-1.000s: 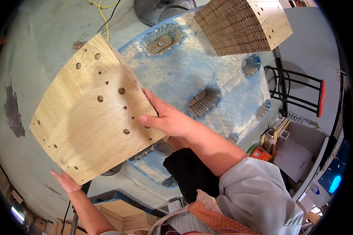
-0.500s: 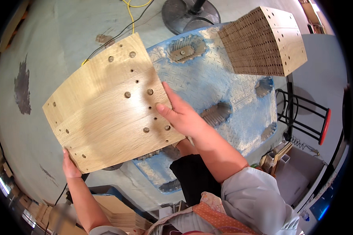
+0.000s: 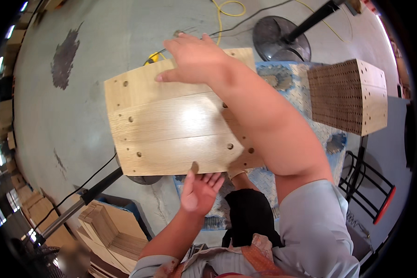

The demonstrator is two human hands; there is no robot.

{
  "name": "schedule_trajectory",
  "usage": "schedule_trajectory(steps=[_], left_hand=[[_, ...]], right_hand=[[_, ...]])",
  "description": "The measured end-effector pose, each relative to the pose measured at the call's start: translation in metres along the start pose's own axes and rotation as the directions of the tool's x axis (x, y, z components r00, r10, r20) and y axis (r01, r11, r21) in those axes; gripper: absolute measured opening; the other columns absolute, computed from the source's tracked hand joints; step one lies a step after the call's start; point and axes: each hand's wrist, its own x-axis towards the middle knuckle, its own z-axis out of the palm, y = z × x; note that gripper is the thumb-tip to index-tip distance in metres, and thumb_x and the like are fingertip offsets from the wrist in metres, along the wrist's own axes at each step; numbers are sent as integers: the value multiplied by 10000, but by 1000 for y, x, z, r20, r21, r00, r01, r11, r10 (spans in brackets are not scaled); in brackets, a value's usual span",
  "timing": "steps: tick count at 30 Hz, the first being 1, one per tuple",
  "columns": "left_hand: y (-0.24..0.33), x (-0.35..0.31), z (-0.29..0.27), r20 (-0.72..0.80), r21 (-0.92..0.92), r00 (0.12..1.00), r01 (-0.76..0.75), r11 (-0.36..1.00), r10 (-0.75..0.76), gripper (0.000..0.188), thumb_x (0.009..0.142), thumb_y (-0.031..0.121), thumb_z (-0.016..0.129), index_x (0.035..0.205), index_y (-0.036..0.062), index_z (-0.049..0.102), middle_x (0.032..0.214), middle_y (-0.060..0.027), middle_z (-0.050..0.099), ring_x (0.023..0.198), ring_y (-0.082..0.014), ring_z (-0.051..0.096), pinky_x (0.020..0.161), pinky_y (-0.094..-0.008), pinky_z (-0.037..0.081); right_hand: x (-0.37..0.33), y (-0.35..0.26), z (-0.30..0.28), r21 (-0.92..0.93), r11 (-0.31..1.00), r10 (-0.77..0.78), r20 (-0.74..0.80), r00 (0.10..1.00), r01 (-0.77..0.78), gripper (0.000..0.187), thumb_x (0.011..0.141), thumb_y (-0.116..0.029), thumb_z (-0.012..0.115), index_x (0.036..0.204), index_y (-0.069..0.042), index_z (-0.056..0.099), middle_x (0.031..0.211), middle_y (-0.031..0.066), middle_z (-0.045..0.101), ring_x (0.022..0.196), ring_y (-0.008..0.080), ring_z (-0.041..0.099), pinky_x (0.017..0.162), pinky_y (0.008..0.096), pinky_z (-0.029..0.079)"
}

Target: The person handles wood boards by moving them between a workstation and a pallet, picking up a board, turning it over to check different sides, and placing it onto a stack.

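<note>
A light wood-grain panel with drilled holes lies broad face up in front of me. My right hand reaches across it to its far edge, thumb over the face and fingers stretched out past the edge. The right forearm covers much of the panel's right part. At the near edge is my left hand, palm turned up, thumb and fingers apart. Whether its fingertips touch the panel, I cannot tell. What bears the panel from below is hidden.
A stack of drilled panels stands on a worn blue pallet at the right. Beyond are a round black base and a yellow cable. A black stool with a red edge stands right; cut boards fill a box lower left.
The panel has turned to lie straighter before me. My right hand has gone from its right side to the far edge; my left hand has left the left corner for the near edge.
</note>
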Motion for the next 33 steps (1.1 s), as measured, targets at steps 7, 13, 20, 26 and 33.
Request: schedule_trajectory(steps=[7,13,20,26,33], left_hand=[[17,14,34,-11,-182,1000,2,983,-5,440,910,348,382,1277,110,331,1309,-82,386,1207,-268,352,997,-442,300],[13,15,30,-92,-78,996,-5,997,-2,473,908,374,374,1278,83,323,1313,-117,376,1221,-287,338,997,-453,291],[125,-56,10,178,438,969,80,895,-174,502,815,316,567,1154,-33,444,1113,-204,519,1020,-337,516,904,-430,412],[306,7,-8,144,480,816,-552,682,560,643,867,485,379,1271,-14,337,1259,-151,429,1153,-219,416,944,-324,369],[285,76,26,-246,651,885,-152,743,396,853,801,679,263,1298,-13,310,1314,-150,379,1193,-290,375,988,-378,305]], right_hand=[[35,-8,4,-72,988,156,472,867,-139,660,671,-581,588,1090,-72,553,1055,93,581,1005,252,529,817,381,426],[29,0,0,49,991,96,386,917,-124,738,683,-570,593,1216,-80,447,1155,100,521,1076,265,480,857,381,399],[-94,88,-22,910,404,352,-253,901,97,651,876,-518,336,1349,-79,246,1396,129,247,1309,226,168,1041,365,159],[-174,97,61,969,-141,600,245,762,-201,733,865,-588,176,1368,-56,148,1440,97,107,1328,234,52,1064,384,63],[-163,96,99,959,281,405,-94,909,-26,749,881,-540,276,1356,16,115,1431,155,86,1326,253,53,1062,322,61]])
